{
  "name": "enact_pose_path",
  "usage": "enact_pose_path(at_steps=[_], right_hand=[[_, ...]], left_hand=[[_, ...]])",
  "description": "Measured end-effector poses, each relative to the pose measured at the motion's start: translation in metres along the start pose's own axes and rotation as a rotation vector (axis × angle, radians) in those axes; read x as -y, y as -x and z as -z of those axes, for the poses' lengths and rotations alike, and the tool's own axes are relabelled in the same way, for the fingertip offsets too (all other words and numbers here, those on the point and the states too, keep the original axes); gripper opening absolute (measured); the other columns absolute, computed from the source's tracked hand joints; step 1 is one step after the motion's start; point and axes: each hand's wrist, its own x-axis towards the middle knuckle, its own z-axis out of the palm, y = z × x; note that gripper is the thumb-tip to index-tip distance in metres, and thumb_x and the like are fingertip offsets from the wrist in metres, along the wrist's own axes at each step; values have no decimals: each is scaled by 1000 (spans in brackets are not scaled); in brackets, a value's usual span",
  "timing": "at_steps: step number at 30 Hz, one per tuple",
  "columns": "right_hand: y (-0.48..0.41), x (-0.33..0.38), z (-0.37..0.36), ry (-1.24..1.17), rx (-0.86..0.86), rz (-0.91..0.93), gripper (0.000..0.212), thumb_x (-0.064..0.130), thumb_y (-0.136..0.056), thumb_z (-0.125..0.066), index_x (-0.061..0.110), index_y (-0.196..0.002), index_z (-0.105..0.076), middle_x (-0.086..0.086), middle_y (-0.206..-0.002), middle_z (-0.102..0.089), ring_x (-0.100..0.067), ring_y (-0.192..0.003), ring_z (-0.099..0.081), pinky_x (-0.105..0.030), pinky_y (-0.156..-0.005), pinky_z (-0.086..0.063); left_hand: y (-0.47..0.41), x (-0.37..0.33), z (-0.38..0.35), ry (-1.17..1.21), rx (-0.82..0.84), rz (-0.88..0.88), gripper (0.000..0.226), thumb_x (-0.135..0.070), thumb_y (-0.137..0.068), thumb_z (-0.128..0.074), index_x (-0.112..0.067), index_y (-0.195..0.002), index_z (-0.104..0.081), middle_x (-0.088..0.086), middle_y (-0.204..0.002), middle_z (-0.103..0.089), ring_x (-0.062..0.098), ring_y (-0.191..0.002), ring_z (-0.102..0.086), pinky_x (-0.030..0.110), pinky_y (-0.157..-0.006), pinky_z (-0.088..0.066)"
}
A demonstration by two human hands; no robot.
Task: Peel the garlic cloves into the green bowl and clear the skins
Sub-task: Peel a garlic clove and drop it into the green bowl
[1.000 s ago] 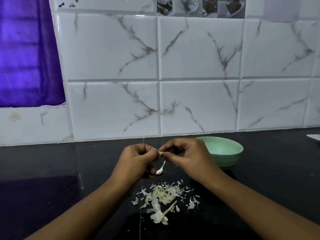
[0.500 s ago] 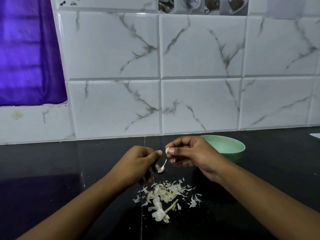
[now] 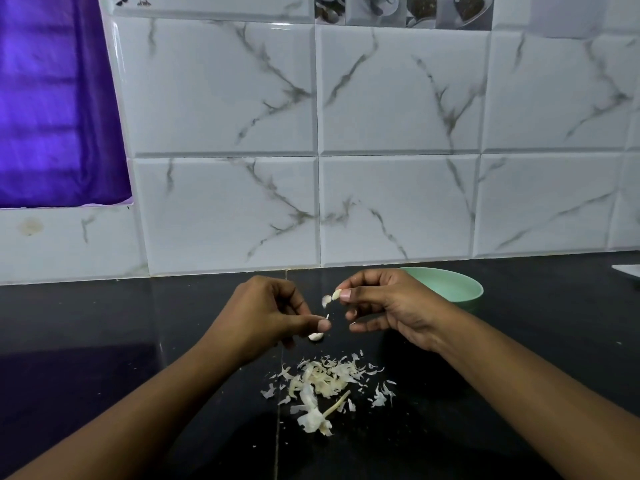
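Observation:
My right hand (image 3: 391,306) pinches a small garlic clove (image 3: 336,294) between thumb and forefinger, with a flake of skin (image 3: 326,300) hanging off its left end. My left hand (image 3: 270,315) sits lower and to the left, its thumb and fingers closed on a thin strip of skin (image 3: 327,317); a white piece (image 3: 316,336) shows under its fingers. The green bowl (image 3: 450,285) stands behind my right hand, partly hidden by it. A pile of garlic skins (image 3: 325,379) with a stalk (image 3: 334,407) lies on the black counter below both hands.
The black counter (image 3: 104,341) runs up to a white marble-tiled wall (image 3: 398,202). A purple curtain (image 3: 52,98) hangs at the upper left. The corner of a white object (image 3: 628,270) shows at the right edge.
My hands have drawn apart. The right hand lifted the clove slightly while the left hand pulled a strip of skin down and away from it.

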Motion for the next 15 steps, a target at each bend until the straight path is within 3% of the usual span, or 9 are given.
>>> enact_pose_path(at_steps=[5, 8, 11, 13, 15], right_hand=[[1, 0, -1, 2, -1, -2, 4, 4, -83, -67, 8, -83, -67, -1, -67, -66, -10, -57, -62, -28, -61, -59], [2, 1, 0, 1, -7, -8, 5, 6, -86, -64, 9, -84, -66, -3, -70, -69, -11, -58, -64, -26, -63, -57], [3, 0, 0, -2, 15, -18, 3, 8, -86, -64, 10, -86, -66, -7, -78, -73, -14, -65, -68, -28, -68, -57], [3, 0, -1, 1, 30, -17, 3, 8, -84, -66, 11, -86, -67, -7, -81, -73, -14, -68, -68, -29, -70, -57], [4, 0, -4, 9, 41, -13, 4, 8, -82, -68, 10, -86, -67, -4, -78, -73, -11, -67, -67, -28, -68, -57]], left_hand=[[-2, 3, -1, -80, 22, -35, 36, -47, -85, -58, -18, -70, -73, -5, -67, -73, 9, -60, -69, 25, -57, -51], [-2, 4, 0, -163, -29, -20, 50, -69, -75, -44, -29, -75, -74, -9, -69, -72, 0, -67, -68, 35, -69, -56], [-1, 6, -2, -216, -107, -77, 26, -59, -76, -62, -42, -95, -67, -21, -91, -68, -9, -78, -64, 34, -77, -55], [1, 5, -5, -230, -109, -137, 34, -48, -74, -73, -51, -105, -59, -27, -111, -57, -11, -90, -62, 32, -81, -55], [3, 4, -7, -203, -143, -172, 31, -46, -72, -76, -54, -98, -60, -32, -105, -60, -13, -84, -62, 32, -77, -56]])
